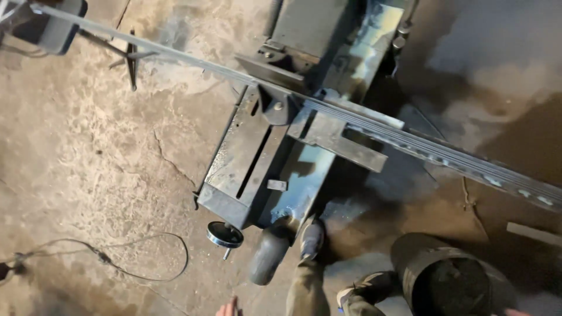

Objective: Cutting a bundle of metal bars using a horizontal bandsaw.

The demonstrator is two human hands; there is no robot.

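My left hand [228, 308] shows only as fingertips at the bottom edge of the view, fingers spread and pointing up, gripping nothing. My right hand [515, 312] barely shows at the bottom right edge; I cannot tell whether it is open or closed.

Nearest my left hand: a small round metal handwheel [225, 234] on the near corner of the grey steel machine bed [246, 158], just above my fingers and apart from them. A bundle of long thin grey metal strips [374, 126] lies diagonally across the machine, well above both hands. A dark cylindrical drum [448, 275] stands beside my right hand. My shoe [311, 239] rests by the machine base. A thin cable [117, 257] loops over the cracked concrete floor [88, 152].
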